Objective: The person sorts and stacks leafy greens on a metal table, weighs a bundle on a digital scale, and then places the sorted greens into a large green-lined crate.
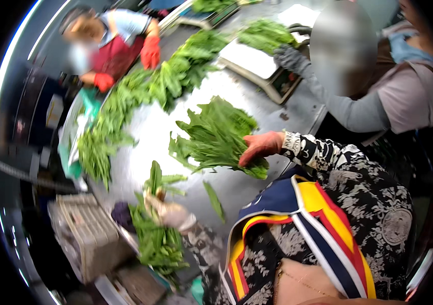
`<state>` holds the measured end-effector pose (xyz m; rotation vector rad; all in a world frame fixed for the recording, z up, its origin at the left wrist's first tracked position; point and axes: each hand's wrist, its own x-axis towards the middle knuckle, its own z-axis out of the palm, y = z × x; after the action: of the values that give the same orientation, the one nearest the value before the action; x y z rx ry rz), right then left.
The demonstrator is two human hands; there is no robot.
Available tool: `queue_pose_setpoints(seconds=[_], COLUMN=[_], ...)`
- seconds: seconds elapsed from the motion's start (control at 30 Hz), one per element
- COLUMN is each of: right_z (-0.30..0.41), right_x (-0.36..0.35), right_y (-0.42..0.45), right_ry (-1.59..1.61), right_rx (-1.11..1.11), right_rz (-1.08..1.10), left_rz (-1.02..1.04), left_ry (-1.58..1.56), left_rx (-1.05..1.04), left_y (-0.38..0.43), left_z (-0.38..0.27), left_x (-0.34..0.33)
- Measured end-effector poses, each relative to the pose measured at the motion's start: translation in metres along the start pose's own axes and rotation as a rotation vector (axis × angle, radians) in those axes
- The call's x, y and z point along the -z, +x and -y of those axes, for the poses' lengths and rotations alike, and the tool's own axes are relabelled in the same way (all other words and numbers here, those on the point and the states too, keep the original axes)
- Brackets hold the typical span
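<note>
My right hand point(261, 148), in a reddish rubber glove, grips the near end of a big bunch of long leafy greens point(216, 133) over the metal table point(197, 202). My left hand point(170, 212), in a pale glove, is at the table's left side with a few loose leaves point(155, 176) at its fingertips, apparently pinched. Beside and below that hand lies a pile of greens point(159, 244) near the table edge. Between my hands a single leaf point(214, 201) rests flat on the metal.
A long heap of greens point(125, 91) curves along the far edge. Across the table stands a person in red gloves point(150, 52). At right, another person's grey-gloved hand point(292, 59) touches greens on a scale point(252, 63). A plastic crate point(90, 232) stands at lower left, near dark purple cloth point(123, 216).
</note>
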<state>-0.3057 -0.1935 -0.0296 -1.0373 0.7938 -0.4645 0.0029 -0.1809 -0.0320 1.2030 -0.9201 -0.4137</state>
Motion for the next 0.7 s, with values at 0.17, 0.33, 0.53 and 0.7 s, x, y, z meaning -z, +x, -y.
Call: queue_pose_setpoints(seconds=[0.17,0.33,0.53,0.7], right_z=[0.029,0.127,0.116,0.097], right_x=[0.083,0.110,0.202,0.213], right_y=[-0.005,-0.042,-0.015,-0.005], right_ry=[-0.239,-0.673,-1.444,-1.381], right_rx=[0.269,0.122,-0.629,-0.647], right_rz=[-0.465,-1.094,-1.314,-1.358], left_rz=[0.605,0.779,0.774,0.769], left_ry=[0.474,0.801,0.960,0.927], left_rx=[-0.583,-0.293,-0.343,-0.431], left_y=[-0.041,-0.113,-0.120,-0.117], left_z=[0.043,0.057,0.062,0.071], left_x=[0.016,0.045,0.061,0.069])
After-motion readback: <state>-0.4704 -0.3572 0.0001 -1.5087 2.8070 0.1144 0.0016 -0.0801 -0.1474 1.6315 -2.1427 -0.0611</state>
